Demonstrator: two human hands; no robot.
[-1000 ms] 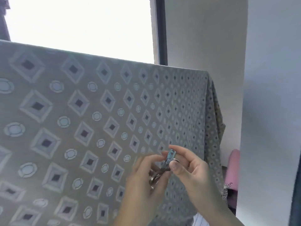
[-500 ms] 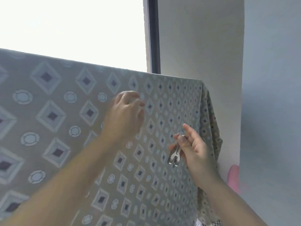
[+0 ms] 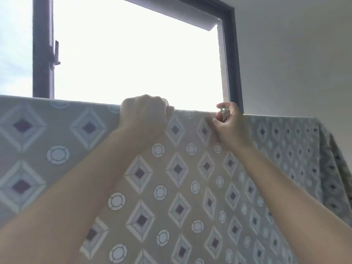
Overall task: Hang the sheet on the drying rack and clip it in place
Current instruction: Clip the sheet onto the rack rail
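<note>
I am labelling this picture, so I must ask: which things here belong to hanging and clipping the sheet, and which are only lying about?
Belong to the job:
- sheet, already draped
- left hand, gripping its top edge
- right hand, holding the clip
- metal clip, at the top edge

Only background:
- window frame
- window handle
- wall

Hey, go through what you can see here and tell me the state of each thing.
sheet: draped, hanging down on the near side and at the right end.
clip: at the sheet's top edge; unclear whether it bites the cloth yet.
left hand: fingers curled over the sheet's top edge, holding it.
right hand: pinches the clip.
window: open or shut, cannot tell.
</note>
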